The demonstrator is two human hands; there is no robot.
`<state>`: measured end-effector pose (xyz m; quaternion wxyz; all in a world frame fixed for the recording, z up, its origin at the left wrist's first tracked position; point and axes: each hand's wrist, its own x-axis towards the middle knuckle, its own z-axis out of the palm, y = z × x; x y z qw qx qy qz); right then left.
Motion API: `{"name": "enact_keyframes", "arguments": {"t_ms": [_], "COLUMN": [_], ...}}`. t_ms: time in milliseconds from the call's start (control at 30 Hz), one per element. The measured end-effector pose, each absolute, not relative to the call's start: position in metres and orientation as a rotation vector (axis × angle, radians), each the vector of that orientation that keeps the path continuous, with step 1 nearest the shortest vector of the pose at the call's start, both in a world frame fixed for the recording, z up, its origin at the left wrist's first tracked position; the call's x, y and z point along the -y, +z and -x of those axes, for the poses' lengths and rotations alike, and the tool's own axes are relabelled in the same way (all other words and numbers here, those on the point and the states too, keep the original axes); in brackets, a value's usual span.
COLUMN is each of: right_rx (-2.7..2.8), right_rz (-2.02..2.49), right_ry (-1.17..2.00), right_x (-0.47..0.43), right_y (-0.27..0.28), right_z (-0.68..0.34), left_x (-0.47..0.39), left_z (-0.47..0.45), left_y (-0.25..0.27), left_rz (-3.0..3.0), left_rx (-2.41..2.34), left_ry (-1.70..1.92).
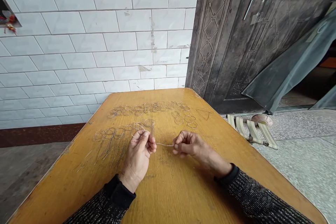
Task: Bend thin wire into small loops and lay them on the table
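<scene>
A thin, pale wire [165, 144] runs between my two hands above the wooden table [168, 189]. My left hand [140, 154] pinches it, and part of a wire loop shows above the thumb and fingertips. Its other end sits between the thumb and fingers of my right hand [187, 145]. Just beyond and left of my left hand lies a row of looped wires [118, 132] with long loose tails reaching toward me. Farther back is another row of wire loops [147, 108]. Two figure-eight wire pieces [191, 121] rest beyond my right hand.
A wire triangle [204, 114] lies near the table's right edge. White tiled wall [112, 42] stands behind the table, with a dark carved door [236, 42] at right. On the floor to the right is a striped folding stool [252, 131]; a grey curtain [291, 66] hangs behind it.
</scene>
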<state>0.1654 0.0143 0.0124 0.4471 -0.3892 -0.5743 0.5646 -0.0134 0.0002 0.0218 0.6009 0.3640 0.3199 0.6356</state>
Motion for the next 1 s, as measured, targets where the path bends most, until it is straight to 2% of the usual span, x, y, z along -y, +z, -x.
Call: {"name": "enact_keyframes", "arguments": {"t_ms": [233, 367, 467, 533, 700, 767, 833, 933, 1000], "right_rx": [2.281, 2.419, 2.458, 2.418, 2.218, 2.219, 2.289, 2.373, 2.411], "right_rz": [1.011, 0.950, 0.986, 1.055, 1.066, 1.065, 1.110, 1.153, 1.148], "right_ry": [-0.049, -0.409, -0.468, -0.348, 0.522, 0.666, 0.505, 0.055, -0.135], "right_x": [-0.006, -0.002, -0.002, -0.002, 0.003, 0.005, 0.007, 0.008, 0.010], "right_y": [0.028, 0.031, 0.024, 0.020, 0.017, 0.018, 0.019, 0.019, 0.019], "right_z": [-0.176, -0.176, -0.173, -0.170, -0.161, -0.160, -0.159, -0.156, -0.153], "left_x": [0.002, 0.004, 0.005, 0.004, 0.001, 0.001, 0.002, 0.006, 0.009], "left_z": [0.012, 0.009, 0.008, 0.009, 0.011, 0.012, 0.011, 0.006, 0.003], "left_y": [0.019, 0.020, 0.022, 0.023, 0.025, 0.024, 0.022, 0.019, 0.016], "left_rz": [-1.033, -1.030, -1.001, -0.967, -0.895, -0.921, -0.979, -1.065, -1.098], "left_rx": [-0.837, -0.809, -0.785, -0.780, -0.809, -0.826, -0.860, -0.898, -0.880], "left_ry": [1.432, 1.417, 1.430, 1.449, 1.491, 1.478, 1.443, 1.372, 1.324]}}
